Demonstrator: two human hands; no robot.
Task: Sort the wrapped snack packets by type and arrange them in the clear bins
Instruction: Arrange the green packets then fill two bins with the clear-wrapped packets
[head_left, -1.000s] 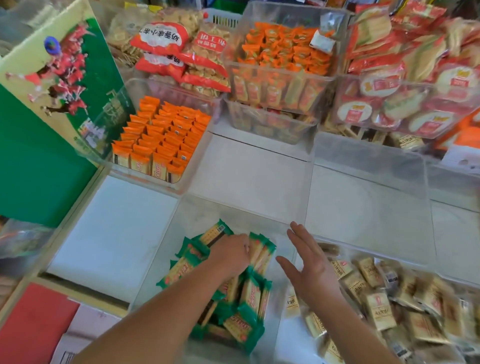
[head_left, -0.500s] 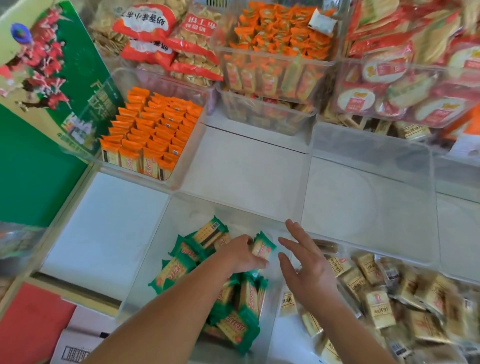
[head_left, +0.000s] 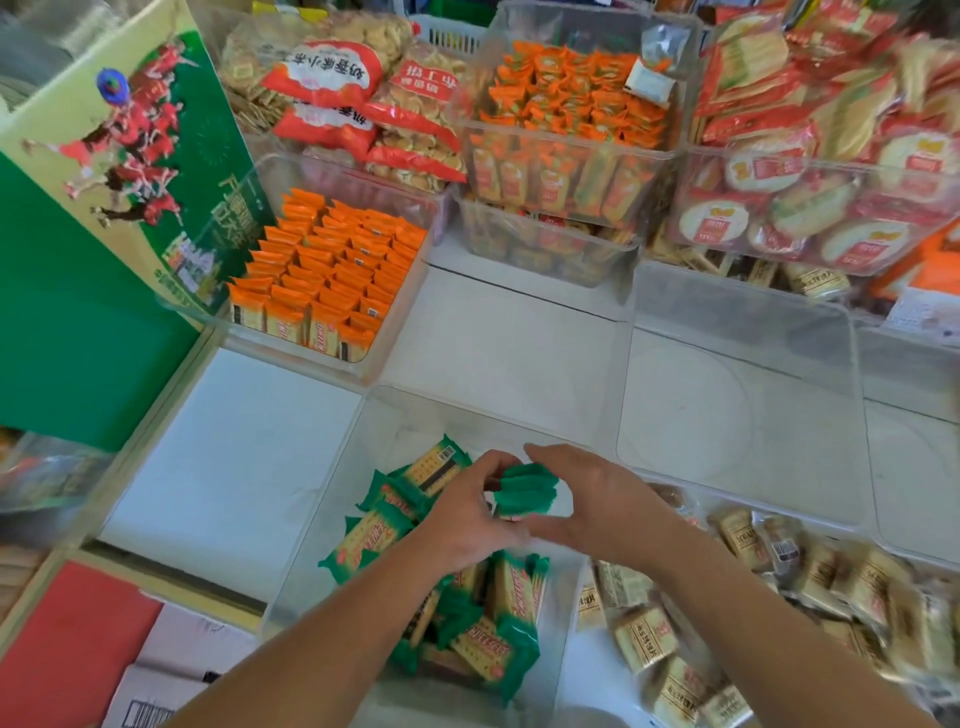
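Note:
A clear bin (head_left: 322, 525) in front of me holds loose green-wrapped cracker packets (head_left: 483, 649). Above it, my left hand (head_left: 462, 514) and my right hand (head_left: 597, 504) meet around a small bunch of green packets (head_left: 524, 488), gripping it from both sides. To the right, another clear bin (head_left: 831, 525) holds several pale beige-wrapped packets (head_left: 644, 634). At the back left a clear bin (head_left: 395, 332) carries neat rows of orange-wrapped packets (head_left: 332, 270).
An empty clear bin (head_left: 737, 395) stands beyond my right hand. Stacked bins of orange packets (head_left: 566, 119) and red-labelled round crackers (head_left: 810, 208) fill the back. A green printed carton (head_left: 104, 208) stands on the left. A red sheet (head_left: 67, 649) lies at the lower left.
My left hand lifted green packets out of the pile, and my right hand moved left to close on them. The camera tilted slightly.

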